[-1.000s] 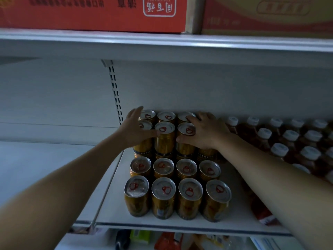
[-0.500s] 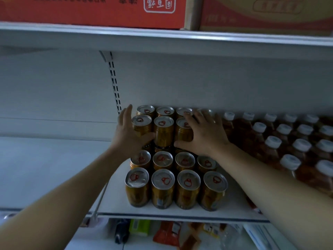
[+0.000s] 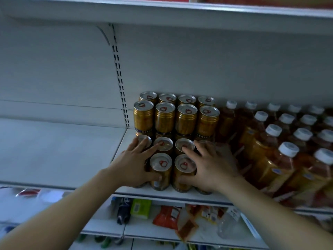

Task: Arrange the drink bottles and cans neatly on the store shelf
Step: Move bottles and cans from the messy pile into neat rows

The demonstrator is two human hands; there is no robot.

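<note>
Back wall (image 3: 216,65): grey, fills the upper half of the frame. An upper shelf (image 3: 162,11) runs along the top edge. A slotted upright (image 3: 119,76) runs down left of centre.

Shelf (image 3: 201,195): white, crosses the lower half of the frame and carries all the drinks.

Bottles (image 3: 270,156): amber drink, white caps. We see them upright in packed rows along the right side of the frame, just beside the cans.

Cans (image 3: 164,117): gold sides, silver tops with red pull rings, four across at centre frame. The rear rows against the wall are stacked two high. The front rows stand one high, near the shelf edge.

Left hand (image 3: 133,168): lower centre, lying over the front-left cans. We note its fingers (image 3: 153,147) are spread wide and fairly straight, with tips on the second-row can tops. Its thumb presses the side of a front-row can.

Right hand (image 3: 212,166): lies over the front-right cans in the same way. Its fingers (image 3: 189,152) are splayed wide, the index tip on a second-row top, and the thumb is against a front can's side. Two front cans show between the hands, side by side.

Lower shelf (image 3: 108,226): at the bottom of the frame, it holds a green box (image 3: 140,208) and an orange packet (image 3: 165,217). We cannot identify the other goods there because of blur.
</note>
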